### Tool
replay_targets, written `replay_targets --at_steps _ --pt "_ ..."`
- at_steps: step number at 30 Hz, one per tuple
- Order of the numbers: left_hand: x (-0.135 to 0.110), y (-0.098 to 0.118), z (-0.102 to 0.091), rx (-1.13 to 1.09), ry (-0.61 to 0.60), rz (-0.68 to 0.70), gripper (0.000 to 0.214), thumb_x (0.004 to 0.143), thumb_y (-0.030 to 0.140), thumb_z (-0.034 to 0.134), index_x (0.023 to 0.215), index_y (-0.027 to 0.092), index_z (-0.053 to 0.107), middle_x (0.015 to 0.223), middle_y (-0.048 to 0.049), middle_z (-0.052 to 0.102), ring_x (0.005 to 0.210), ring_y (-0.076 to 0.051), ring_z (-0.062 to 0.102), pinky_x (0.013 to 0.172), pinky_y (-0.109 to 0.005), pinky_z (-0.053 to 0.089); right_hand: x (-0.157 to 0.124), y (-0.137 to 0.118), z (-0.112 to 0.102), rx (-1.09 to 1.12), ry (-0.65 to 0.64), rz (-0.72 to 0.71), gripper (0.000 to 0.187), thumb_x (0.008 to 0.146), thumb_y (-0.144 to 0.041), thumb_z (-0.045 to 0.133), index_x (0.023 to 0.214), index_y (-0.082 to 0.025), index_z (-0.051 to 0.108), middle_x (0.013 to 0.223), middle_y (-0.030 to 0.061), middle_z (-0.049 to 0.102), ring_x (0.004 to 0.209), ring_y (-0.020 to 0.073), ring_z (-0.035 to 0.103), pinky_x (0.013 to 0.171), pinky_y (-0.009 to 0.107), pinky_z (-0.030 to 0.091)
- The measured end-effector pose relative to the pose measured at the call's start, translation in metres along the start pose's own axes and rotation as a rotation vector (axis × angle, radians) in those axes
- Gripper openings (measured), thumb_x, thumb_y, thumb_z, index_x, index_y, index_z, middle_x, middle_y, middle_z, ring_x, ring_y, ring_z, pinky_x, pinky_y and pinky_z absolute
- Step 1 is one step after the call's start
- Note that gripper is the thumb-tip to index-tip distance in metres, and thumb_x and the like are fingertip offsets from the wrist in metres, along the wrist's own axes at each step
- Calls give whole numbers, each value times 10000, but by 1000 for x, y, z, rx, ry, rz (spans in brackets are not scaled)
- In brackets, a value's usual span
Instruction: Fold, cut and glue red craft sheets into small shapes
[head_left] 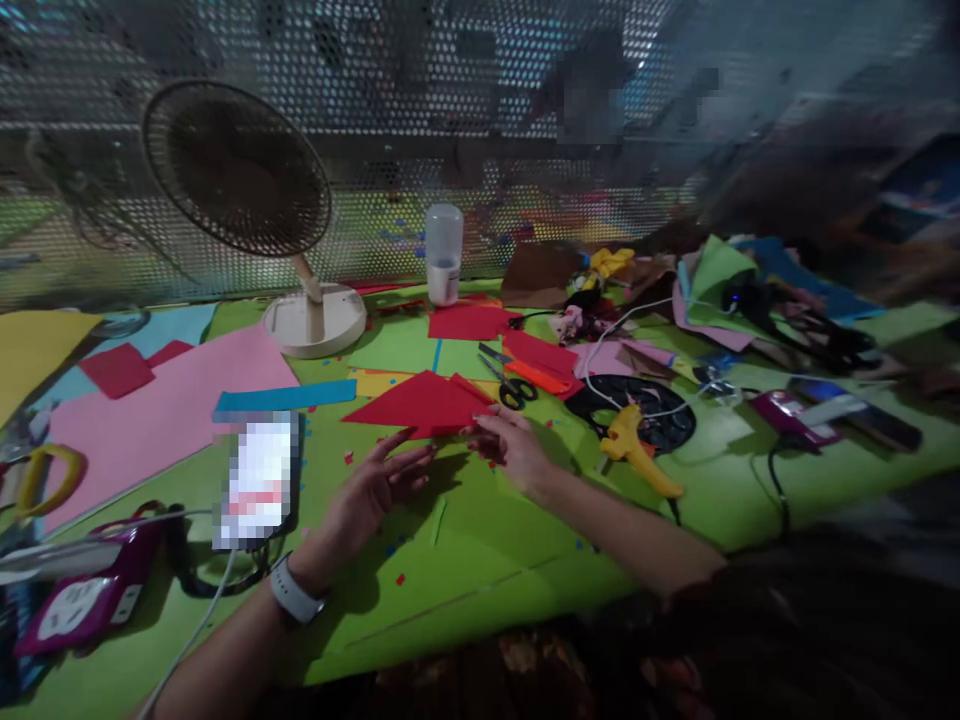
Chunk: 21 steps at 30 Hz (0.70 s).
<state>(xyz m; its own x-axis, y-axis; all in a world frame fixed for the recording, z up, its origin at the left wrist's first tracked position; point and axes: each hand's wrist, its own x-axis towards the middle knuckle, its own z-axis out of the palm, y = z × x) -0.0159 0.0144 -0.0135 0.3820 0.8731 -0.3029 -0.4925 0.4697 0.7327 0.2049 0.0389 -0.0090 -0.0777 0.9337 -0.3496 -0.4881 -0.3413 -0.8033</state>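
Observation:
A folded red paper (420, 403) lies on the green table cover (465, 560) in front of me. My right hand (510, 448) pinches the paper's near right corner, fingers closed on it. My left hand (379, 490) hovers just below the paper's front edge with its fingers stretched out and apart, holding nothing. A white watch (294, 592) is on my left wrist. Black-handled scissors (506, 380) lie just beyond the red paper.
A yellow glue gun (637, 450) rests on the right by a black round mat (645, 410). A phone (259, 478) stands at left, a desk fan (247, 190) behind it. Pink (165, 410), blue and red sheets lie about. A white bottle (443, 252) stands at the mesh wall.

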Motion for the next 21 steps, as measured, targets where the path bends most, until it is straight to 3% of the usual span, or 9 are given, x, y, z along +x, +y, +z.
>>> replay_targets --at_steps 2,4,7,12,16,19,21 --pt "-2 -2 4 34 -79 39 505 806 138 622 1288 266 547 1355 -70 583 1294 -256 490 1020 -414 445 -2 4 1 1 -88 49 337 627 -341 771 846 -191 563 692 -15 714 556 131 676 457 184 483" --pt "-4 -4 11 43 -76 39 467 835 216 637 1291 275 557 1375 -65 565 1310 -256 472 1059 -420 413 -6 9 2 -51 -201 77 357 637 -331 778 887 -180 572 717 -8 719 571 134 680 486 201 506" --pt "-5 -4 19 27 73 20 382 841 346 648 1206 234 629 1256 -90 650 1194 -254 579 1015 -386 459 -11 14 3 -206 -354 74 369 664 -338 781 927 -157 597 701 -6 708 534 121 657 470 204 498" --pt "-1 -4 20 1 297 61 262 719 328 762 928 179 709 937 -63 748 848 -207 701 736 -286 562 -14 23 1 -392 -491 78 384 685 -399 767 927 -148 604 711 0 697 514 100 628 439 187 468" --pt "-4 -2 20 12 393 14 224 673 294 803 829 163 711 663 9 712 536 -124 636 519 -200 500 -19 25 3 -492 -551 139 414 650 -459 783 848 -140 609 690 -5 672 527 97 619 467 199 495" --pt "-7 0 22 -7 440 -13 235 666 274 807 848 159 713 705 -6 732 568 -135 654 538 -210 518 -18 14 4 -591 -584 175 412 747 -546 673 748 -146 574 550 -22 622 389 81 542 361 172 395" --pt "-7 2 22 -1 487 15 239 652 261 814 848 169 715 746 -8 744 625 -156 679 574 -224 538 -11 0 1 -595 -508 70 440 816 -591 554 749 -157 564 498 -33 590 348 83 506 336 174 361"
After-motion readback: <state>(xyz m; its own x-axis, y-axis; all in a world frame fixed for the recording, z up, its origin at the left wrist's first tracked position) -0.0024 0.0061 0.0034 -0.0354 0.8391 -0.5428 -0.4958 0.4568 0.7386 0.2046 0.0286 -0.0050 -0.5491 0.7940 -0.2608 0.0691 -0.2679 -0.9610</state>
